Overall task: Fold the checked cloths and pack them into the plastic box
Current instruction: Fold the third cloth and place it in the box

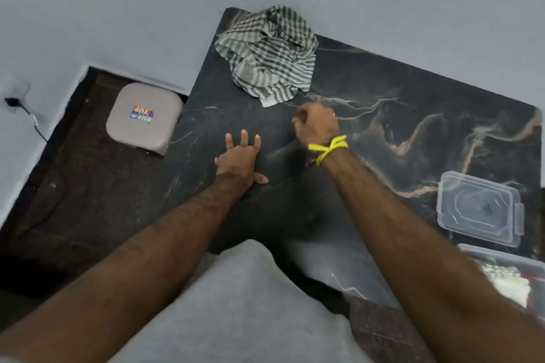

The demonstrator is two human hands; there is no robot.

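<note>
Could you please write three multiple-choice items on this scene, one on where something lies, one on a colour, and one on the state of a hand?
1. Where does the checked cloth lie?
A. Crumpled at the far end of the dark marble table
B. Folded inside the plastic box
C. On the floor

2. What colour is the band tied round the right wrist?
A. Red
B. Yellow
C. Blue

3. How is the left hand placed?
A. Gripping the cloth
B. Holding the clear lid
C. Flat on the table, fingers spread

Answers:
1. A, the cloth sits in an unfolded heap near the table's far edge.
2. B, a yellow band shows just behind the right hand.
3. C, the left hand's fingers are straight and splayed on the tabletop, holding nothing; the clear lid lies untouched to the right.
</note>
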